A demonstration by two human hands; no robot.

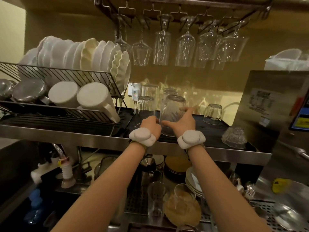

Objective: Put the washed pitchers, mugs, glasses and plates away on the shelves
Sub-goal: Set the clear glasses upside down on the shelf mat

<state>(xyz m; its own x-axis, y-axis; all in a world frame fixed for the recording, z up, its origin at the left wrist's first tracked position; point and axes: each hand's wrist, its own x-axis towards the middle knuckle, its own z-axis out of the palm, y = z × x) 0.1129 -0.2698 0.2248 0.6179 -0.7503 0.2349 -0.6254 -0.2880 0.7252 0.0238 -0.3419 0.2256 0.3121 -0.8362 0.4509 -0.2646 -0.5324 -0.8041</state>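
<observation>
While glass [172,114] upturned, left fingers [156,120] hidden.

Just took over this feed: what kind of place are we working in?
Likely a cafe or bar dish station. Stemmed glasses hang upside down from an overhead rack, white plates fill a wire rack, and both hands set a ribbed glass on a steel shelf.

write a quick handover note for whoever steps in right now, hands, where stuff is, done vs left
Left hand: gripping the ribbed glass low on its side.
Right hand: open, flat against the same glass, fingers spread.
The glass is upside down on the black mat on the shelf, beside other upturned glasses.
Done: plates and mugs are in the rack; stemware hangs overhead.
Left: glasses and plates are on the counter below.
</observation>
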